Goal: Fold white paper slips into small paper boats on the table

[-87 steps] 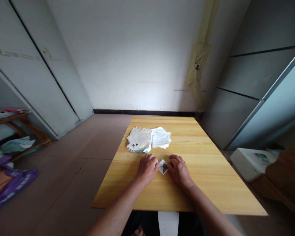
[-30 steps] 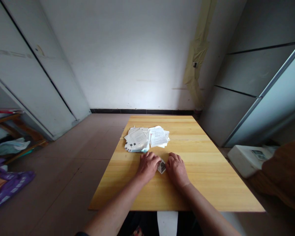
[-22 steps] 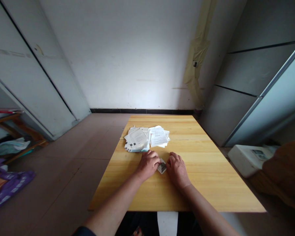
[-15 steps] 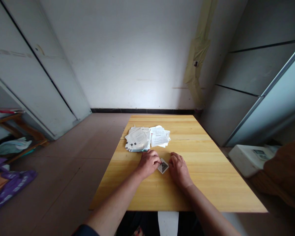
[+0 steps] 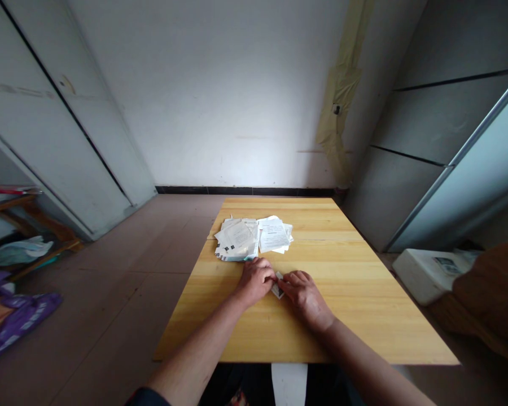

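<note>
one small paper [image 5: 277, 291] is lying on the table [image 5: 347, 332] between my left hand [image 5: 255, 280] and my right hand [image 5: 307, 294], one corner pointing toward me. my left hand is curling its fingers at the paper's left side and touching it, but i am not managing to see whether it is gripping. my right hand is bending loosely, its fingertips reaching over the paper and covering part of it; whether they are pinching, i cannot tell. low on the left, a wooden shelf [image 5: 70, 247] is holding a crumpled pale cloth [image 5: 23, 251]. near it a purple bag [image 5: 34, 313] is spreading out, its white markings staying unreadable. to the right of the table, a white box [image 5: 421, 276] is sitting, its rounded edges showing. beyond my hands, a left pile of sheets [image 5: 239, 238] is fanning out, showing black squares, and a right pile of sheets [image 5: 273, 234] is showing print too small to read. smooth yellow wood grain is running across the table.
</note>
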Tool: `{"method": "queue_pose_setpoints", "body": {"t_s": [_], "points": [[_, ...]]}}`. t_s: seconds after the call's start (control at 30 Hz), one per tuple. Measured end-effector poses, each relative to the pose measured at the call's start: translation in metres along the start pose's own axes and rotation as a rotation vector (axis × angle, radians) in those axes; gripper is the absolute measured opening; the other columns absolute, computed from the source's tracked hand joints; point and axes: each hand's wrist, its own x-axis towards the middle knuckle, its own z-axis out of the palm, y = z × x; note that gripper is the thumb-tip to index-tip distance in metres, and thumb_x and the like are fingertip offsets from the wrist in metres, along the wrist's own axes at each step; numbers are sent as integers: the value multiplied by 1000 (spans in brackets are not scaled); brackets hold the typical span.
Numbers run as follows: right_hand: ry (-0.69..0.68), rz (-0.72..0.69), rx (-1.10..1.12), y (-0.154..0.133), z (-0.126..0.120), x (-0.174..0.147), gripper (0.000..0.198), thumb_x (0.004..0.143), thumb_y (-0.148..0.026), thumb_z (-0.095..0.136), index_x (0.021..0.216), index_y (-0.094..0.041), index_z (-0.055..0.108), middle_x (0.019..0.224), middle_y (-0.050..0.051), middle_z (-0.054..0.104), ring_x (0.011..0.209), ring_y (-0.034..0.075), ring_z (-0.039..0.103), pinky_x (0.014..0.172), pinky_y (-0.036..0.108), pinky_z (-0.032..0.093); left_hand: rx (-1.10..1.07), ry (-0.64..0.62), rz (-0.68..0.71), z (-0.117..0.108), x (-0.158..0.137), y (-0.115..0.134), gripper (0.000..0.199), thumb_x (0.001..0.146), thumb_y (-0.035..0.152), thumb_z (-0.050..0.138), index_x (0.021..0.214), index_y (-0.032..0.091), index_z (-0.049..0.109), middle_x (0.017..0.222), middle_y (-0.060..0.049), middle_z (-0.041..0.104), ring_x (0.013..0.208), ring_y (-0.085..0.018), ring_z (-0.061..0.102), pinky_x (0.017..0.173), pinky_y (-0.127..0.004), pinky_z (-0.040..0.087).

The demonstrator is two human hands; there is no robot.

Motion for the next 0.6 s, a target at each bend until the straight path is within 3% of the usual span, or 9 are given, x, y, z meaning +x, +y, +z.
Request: {"method": "queue_pose_setpoints", "body": {"t_s": [0.23, 0.43, 0.6], "points": [[-80, -60, -155, -4, -6, 2, 16, 91, -17, 52, 103, -19, 64, 91, 6, 65, 86, 19, 54, 84, 36, 36, -20, -20, -9, 1, 4, -6, 17, 71, 8, 63, 69, 22, 72, 82, -1, 67, 84, -16, 58, 78, -31, 43], [-166, 5, -176, -7, -9, 2, 18, 90, -15, 52, 103, -22, 63, 93, 5, 65, 90, 21, 54, 93, 42, 29, -189, -28, 5, -10, -7, -16, 40, 70, -4, 43, 87, 19, 71, 91, -3, 68, 90, -16, 59, 83, -30, 48], [-168, 25, -155, -8, -8, 3, 19, 90, -17, 52, 104, -24, 64, 93, 5, 65, 91, 21, 53, 95, 43, 28, -81, 14, 129, -21, -29, 3, 38, 77, 0, 43, 100, 19, 67, 102, -5, 66, 98, -18, 56, 87, -32, 47]]}}
